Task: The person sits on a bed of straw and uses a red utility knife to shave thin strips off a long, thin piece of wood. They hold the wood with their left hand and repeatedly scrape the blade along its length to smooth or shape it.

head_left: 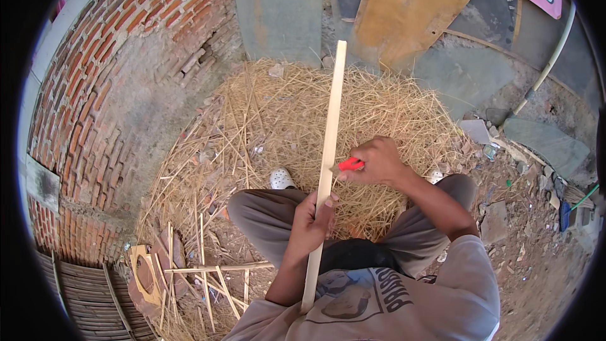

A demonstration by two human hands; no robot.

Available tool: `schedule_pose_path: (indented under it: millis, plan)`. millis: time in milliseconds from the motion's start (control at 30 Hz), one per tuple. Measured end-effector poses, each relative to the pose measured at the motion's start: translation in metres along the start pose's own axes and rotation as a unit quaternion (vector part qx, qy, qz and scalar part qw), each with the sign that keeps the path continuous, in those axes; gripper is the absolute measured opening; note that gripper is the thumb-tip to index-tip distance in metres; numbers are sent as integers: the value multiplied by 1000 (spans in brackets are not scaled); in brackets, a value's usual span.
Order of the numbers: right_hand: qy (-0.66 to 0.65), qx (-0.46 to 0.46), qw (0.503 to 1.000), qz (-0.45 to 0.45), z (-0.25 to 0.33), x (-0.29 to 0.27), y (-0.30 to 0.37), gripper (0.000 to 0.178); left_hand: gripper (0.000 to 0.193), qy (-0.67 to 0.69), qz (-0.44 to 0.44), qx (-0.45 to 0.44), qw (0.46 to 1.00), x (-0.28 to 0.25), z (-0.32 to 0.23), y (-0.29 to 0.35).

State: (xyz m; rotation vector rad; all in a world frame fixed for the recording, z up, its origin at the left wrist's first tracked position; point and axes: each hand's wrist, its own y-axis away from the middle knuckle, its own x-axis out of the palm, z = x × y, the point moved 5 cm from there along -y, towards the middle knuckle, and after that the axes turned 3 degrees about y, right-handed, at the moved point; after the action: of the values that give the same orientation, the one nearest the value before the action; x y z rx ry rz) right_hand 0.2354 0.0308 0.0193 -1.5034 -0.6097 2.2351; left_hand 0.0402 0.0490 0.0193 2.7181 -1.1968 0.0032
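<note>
Trouble, as I judge it from my distant seat, could start where the red-handled knife [352,164] comes up to the pale wooden slat [334,110]. The slat rises steeply in front of the body, its near end over the grey T-shirt [442,306], its far end unsupported above the straw [278,98]. I see the right hand [377,159] curled around the knife's handle, and the left hand [314,218] wrapped around the slat below the blade (too near for my comfort). If the edge skids off hard grain or jumps free, it could nick those left fingers or reach the brown trousers [268,211]. A slack left grip could let the slat twist. Whether blade and wood are touching, I cannot tell.
</note>
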Motion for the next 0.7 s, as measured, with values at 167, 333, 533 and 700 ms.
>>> schedule_pose_path:
  millis: [167,333,533,700]
  plan:
    - [26,-19,999,-8,-2,1,-4,57,16,-7,6,1,1000,2,-4,-2]
    - [36,41,998,-5,-23,8,-8,61,18,14,19,-2,1000,4,2,-8]
    - [47,-12,999,-24,-1,6,-4,61,17,22,36,-20,999,0,3,-7]
    - [40,-7,998,-53,-20,4,-11,61,15,-13,62,6,998,1,0,-5]
